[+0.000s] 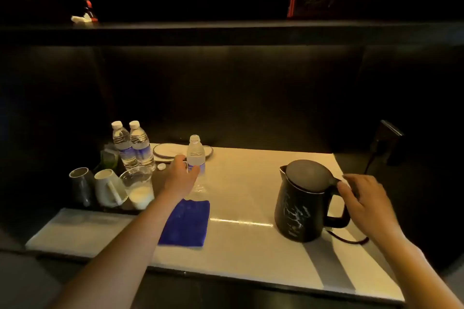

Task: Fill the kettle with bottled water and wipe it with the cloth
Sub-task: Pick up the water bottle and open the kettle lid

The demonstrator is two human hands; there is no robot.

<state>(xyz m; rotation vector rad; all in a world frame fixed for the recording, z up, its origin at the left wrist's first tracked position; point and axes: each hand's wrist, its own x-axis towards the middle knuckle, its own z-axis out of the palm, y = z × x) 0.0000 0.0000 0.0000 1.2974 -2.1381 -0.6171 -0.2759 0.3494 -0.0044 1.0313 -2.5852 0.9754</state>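
A black kettle [302, 204] with a grey lid stands on the right of the white counter [246, 175], lid down. My right hand [364, 198] hovers by the lid tab above its handle, fingers apart, holding nothing. An uncapped clear water bottle [196, 155] stands upright at the back middle. My left hand [182, 177] wraps around its lower part. The bottle's white cap [161, 166] lies just to the left. A folded blue cloth [187, 223] lies flat in front of the bottle, partly under my left forearm.
Two sealed water bottles [133, 145] stand at the back left beside a flat plate [168, 151]. Two cups [100, 187] and a clear plastic cup [139, 187] crowd the left. The kettle's cord [349, 239] trails right. A dark shelf [226, 30] overhangs.
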